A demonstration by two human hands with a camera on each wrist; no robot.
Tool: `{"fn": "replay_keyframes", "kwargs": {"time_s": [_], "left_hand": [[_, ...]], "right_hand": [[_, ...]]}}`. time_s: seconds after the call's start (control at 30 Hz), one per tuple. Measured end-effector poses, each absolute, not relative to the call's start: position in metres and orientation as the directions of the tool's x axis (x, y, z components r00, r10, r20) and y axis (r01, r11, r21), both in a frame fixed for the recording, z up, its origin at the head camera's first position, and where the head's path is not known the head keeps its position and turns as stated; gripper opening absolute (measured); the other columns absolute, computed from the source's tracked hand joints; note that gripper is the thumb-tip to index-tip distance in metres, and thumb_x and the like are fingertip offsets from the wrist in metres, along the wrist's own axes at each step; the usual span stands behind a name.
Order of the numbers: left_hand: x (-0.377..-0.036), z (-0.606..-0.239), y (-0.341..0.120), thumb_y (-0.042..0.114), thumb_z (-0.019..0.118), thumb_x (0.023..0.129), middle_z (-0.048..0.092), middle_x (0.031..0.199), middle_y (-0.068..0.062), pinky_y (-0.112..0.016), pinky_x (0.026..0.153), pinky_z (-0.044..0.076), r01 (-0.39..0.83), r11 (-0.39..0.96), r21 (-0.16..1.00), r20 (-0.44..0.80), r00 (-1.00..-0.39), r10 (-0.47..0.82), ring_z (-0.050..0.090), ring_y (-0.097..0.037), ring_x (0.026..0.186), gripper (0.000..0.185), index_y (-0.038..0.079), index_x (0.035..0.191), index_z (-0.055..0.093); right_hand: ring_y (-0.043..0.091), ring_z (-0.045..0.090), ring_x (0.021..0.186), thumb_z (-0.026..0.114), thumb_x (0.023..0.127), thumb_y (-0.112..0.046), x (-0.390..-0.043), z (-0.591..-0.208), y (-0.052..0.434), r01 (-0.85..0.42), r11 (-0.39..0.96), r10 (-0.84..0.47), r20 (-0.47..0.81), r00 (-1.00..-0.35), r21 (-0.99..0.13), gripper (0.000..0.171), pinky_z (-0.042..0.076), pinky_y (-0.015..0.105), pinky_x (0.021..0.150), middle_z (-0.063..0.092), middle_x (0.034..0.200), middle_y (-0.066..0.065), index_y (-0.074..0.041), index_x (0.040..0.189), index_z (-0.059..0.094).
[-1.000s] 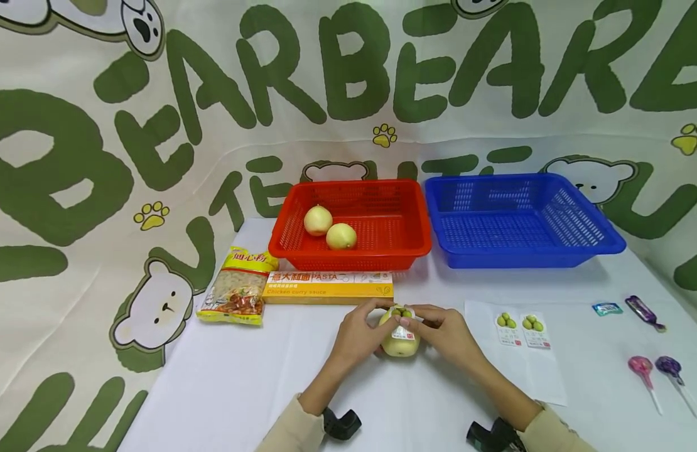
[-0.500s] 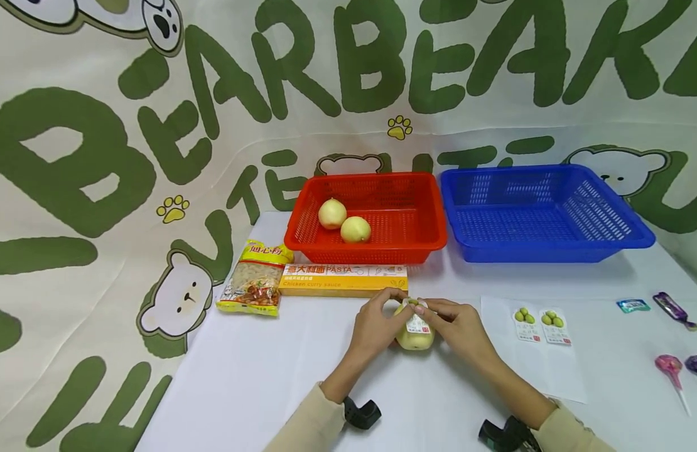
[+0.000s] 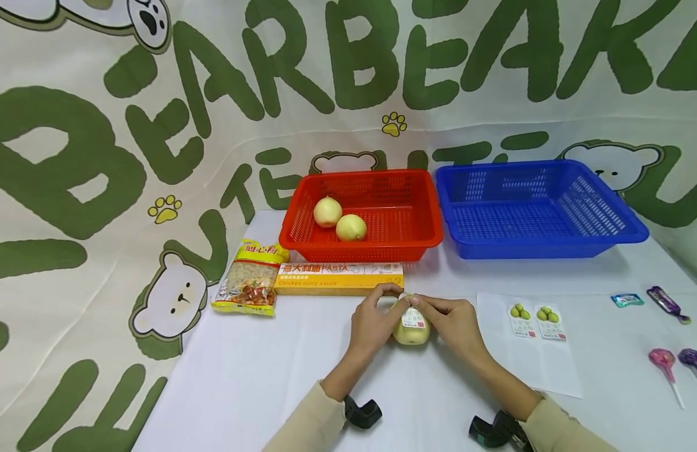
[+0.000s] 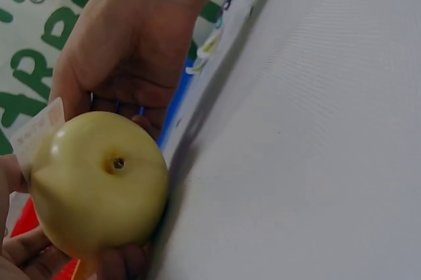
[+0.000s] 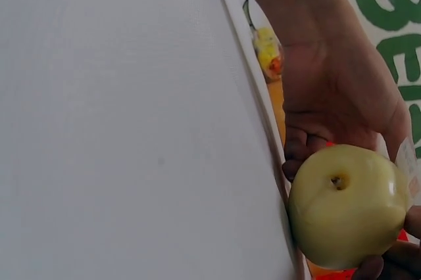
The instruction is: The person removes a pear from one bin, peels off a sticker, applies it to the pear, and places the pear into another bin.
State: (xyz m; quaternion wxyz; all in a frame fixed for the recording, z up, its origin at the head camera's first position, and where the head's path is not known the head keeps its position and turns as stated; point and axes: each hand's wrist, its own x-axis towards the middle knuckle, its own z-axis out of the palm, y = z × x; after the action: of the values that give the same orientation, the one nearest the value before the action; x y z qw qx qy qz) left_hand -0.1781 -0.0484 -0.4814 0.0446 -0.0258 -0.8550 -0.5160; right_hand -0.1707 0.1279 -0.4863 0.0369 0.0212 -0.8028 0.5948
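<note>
A round, pale yellow pear (image 3: 412,336) sits on the white table between both hands, with a white printed label (image 3: 413,319) on its upper side. My left hand (image 3: 373,321) curls round its left side, thumb at the label's top. From the other side my right hand (image 3: 454,323) holds the pear, its thumb meeting the left one over the label. Part of the label (image 4: 41,130) stands off the skin in the left wrist view. The right wrist view shows the pear's (image 5: 345,208) dimpled end and fingers beneath it. The label's upper part is hidden by the thumbs.
A red basket (image 3: 382,252) holds two more pears (image 3: 351,228); a blue basket (image 3: 543,248) stands beside it. In front lie a noodle bag (image 3: 251,279) and a pasta box (image 3: 338,280). At right are a label sheet (image 3: 543,370), two wrapped sweets (image 3: 665,301) and two lollipops (image 3: 662,359).
The thumbs have moved up to the label's top edge, covering its fruit picture. The pear stays between the hands; the head view has shifted slightly.
</note>
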Motion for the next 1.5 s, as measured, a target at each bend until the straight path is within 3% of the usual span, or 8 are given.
{"fn": "replay_keyframes", "kwargs": {"time_s": [0.27,0.57,0.73,0.83,0.93,1.1,1.33,1.5], "left_hand": [[-0.18,-0.477,-0.049,0.053,0.069,0.086,0.067,0.107,0.023,-0.044,0.091,0.046,0.003,0.45,0.893,0.013,-1.0,-0.018,0.061,-0.01,0.11,0.017,0.043,0.099,0.074],[-0.18,-0.479,-0.048,0.051,0.06,0.096,0.07,0.116,0.014,-0.049,0.098,0.046,0.04,0.517,0.855,0.049,-0.999,-0.004,0.061,-0.016,0.119,0.027,0.033,0.108,0.077],[-0.177,-0.476,-0.056,0.06,0.061,0.092,0.063,0.128,0.011,-0.038,0.071,0.055,0.084,0.504,0.859,0.016,-0.99,0.137,0.068,-0.018,0.076,0.044,0.031,0.124,0.071],[-0.178,-0.474,-0.063,0.055,0.069,0.089,0.057,0.135,0.006,-0.034,0.055,0.055,0.099,0.437,0.894,-0.024,-0.963,0.268,0.063,-0.021,0.054,0.055,0.025,0.135,0.064],[-0.182,-0.472,-0.071,0.045,0.075,0.088,0.052,0.141,0.005,-0.032,0.059,0.057,0.127,0.395,0.91,-0.035,-0.925,0.379,0.066,-0.019,0.064,0.062,0.021,0.142,0.059],[-0.188,-0.47,-0.08,0.036,0.081,0.085,0.05,0.144,0.012,-0.032,0.079,0.057,0.174,0.392,0.903,-0.031,-0.884,0.465,0.065,-0.015,0.101,0.065,0.024,0.144,0.055],[-0.186,-0.471,-0.085,0.024,0.088,0.077,0.047,0.145,0.011,-0.028,0.072,0.058,0.162,0.389,0.907,-0.067,-0.856,0.512,0.069,-0.014,0.081,0.081,0.028,0.148,0.05],[-0.184,-0.474,-0.082,0.015,0.091,0.073,0.043,0.147,0.001,-0.023,0.075,0.056,0.349,0.438,0.829,0.043,-0.82,0.571,0.063,-0.013,0.088,0.094,0.014,0.153,0.041]], "right_hand": [[0.012,0.068,0.093,0.074,0.09,-0.039,-0.172,-0.487,0.125,-0.12,0.251,0.016,0.128,-0.992,-0.96,0.031,0.054,0.02,0.074,0.075,0.101,0.003,-0.012,0.104,0.08],[0.015,0.059,0.07,0.071,0.094,-0.036,-0.176,-0.486,0.131,-0.042,0.312,0.036,0.056,-0.998,-0.949,0.029,0.049,0.024,0.06,0.072,0.079,0.004,-0.008,0.098,0.081],[0.018,0.066,0.095,0.064,0.096,-0.047,-0.173,-0.48,0.14,-0.063,0.38,-0.108,0.023,-0.994,-0.923,0.043,0.055,0.034,0.08,0.074,0.101,0.004,-0.011,0.118,0.076],[0.018,0.066,0.092,0.066,0.095,-0.048,-0.171,-0.478,0.146,-0.075,0.4,-0.202,-0.009,-0.979,-0.913,0.049,0.055,0.032,0.074,0.073,0.108,0.002,-0.015,0.13,0.069],[0.017,0.058,0.077,0.068,0.092,-0.049,-0.169,-0.477,0.152,-0.089,0.415,-0.266,-0.027,-0.964,-0.905,0.054,0.048,0.027,0.059,0.068,0.09,0.002,-0.019,0.137,0.063],[0.019,0.054,0.076,0.075,0.089,-0.038,-0.168,-0.475,0.159,-0.143,0.381,-0.348,0.002,-0.938,-0.914,0.056,0.045,0.024,0.059,0.062,0.083,0.001,-0.019,0.14,0.06],[0.019,0.053,0.08,0.083,0.083,-0.029,-0.168,-0.478,0.16,-0.208,0.325,-0.406,0.062,-0.912,-0.923,0.065,0.045,0.023,0.063,0.06,0.085,0.002,-0.013,0.141,0.059],[0.021,0.054,0.085,0.088,0.077,-0.034,-0.167,-0.478,0.159,-0.193,0.345,-0.412,0.036,-0.91,-0.918,0.078,0.046,0.024,0.068,0.06,0.09,0.002,-0.014,0.145,0.054]]}}
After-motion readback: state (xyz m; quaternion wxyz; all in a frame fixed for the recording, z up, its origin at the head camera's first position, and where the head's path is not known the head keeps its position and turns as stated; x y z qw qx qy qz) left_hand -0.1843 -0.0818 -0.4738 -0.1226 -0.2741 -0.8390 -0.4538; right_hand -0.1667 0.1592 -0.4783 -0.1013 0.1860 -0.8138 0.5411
